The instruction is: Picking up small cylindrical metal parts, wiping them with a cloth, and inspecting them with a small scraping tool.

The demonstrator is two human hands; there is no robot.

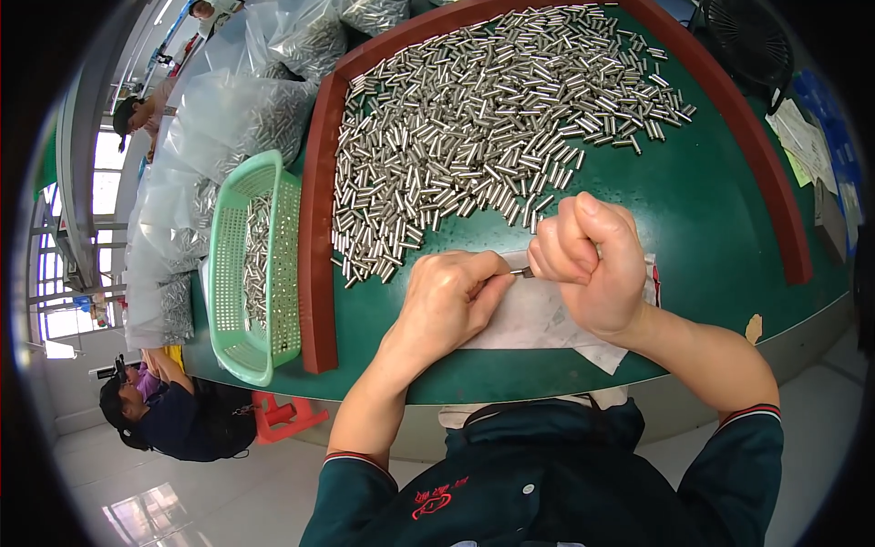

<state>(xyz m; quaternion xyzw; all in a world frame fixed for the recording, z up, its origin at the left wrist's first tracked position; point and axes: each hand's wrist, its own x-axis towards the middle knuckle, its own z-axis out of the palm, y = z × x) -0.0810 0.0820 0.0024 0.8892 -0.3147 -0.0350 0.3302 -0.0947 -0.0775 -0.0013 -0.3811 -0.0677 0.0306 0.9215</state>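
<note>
My left hand [447, 296] is closed in a pinch, thumb against forefinger, on a small metal pin [519, 272]. The pin's other end meets the curled fingers of my right hand [588, 260]. That right hand is a fist turned upward; whatever lies inside it is hidden. Under both hands a whitish cloth [538, 314], stained grey, is spread on the green tabletop [702, 219]. Just beyond the hands lies a wide heap of short, shiny metal pins [492, 118], loose and pointing every way.
A dark red raised border [319, 228] frames the pins left, back and right. Left of it stands a light green plastic basket [219, 301] holding more pins. Clear bags of metal parts [228, 118] line the far left. A black fan [747, 41] stands back right. Co-workers [173, 401] sit at left.
</note>
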